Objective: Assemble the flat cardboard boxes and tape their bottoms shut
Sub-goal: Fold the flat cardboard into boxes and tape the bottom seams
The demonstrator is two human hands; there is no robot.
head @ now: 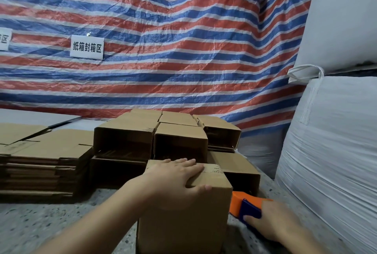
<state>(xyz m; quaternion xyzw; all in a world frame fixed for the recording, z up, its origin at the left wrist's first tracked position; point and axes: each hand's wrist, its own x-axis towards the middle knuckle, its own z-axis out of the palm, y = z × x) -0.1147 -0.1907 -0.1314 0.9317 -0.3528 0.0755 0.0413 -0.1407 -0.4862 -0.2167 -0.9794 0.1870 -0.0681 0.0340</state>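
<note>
Currently the cardboard box stands upright on the speckled bench, near edge of view. Left hand lies flat on its top, fingers spread, thumb hooked over the front edge; pressing, not clamping. Right hand is closed around the orange-and-blue tape dispenser, just beside the box's right wall. Judgement: box empty, light, stiff at the corners but yielding mid-panel; hold at edges. Bench looks gritty, some grip. Finished boxes stacked behind, flat blanks left, striped tarp and white sacks close by.
</note>
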